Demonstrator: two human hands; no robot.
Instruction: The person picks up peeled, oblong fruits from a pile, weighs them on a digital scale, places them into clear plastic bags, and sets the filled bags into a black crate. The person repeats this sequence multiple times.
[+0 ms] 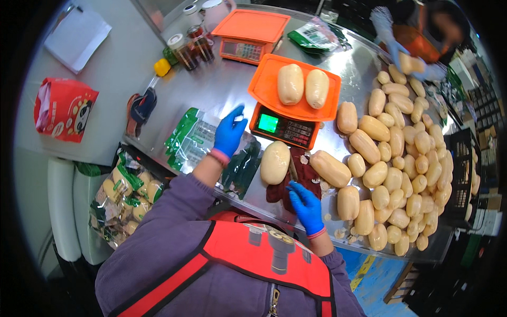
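Note:
My left hand, in a blue glove, has its fingers apart over the edge of green-and-clear printed plastic bags on the metal table. My right hand, also gloved in blue, is at the lower edge of a dark red cloth, its fingertips near the handle end of a knife-like tool. A peeled lotus root section lies between my hands. Two more sections, one on the left and one on the right, rest on the orange tray of a digital scale with a lit green display.
A large pile of lotus root sections covers the table's right side. A second orange scale, drink bottles and a green bag stand or lie at the back. Filled bags sit lower left. A co-worker's gloved hands hold a section.

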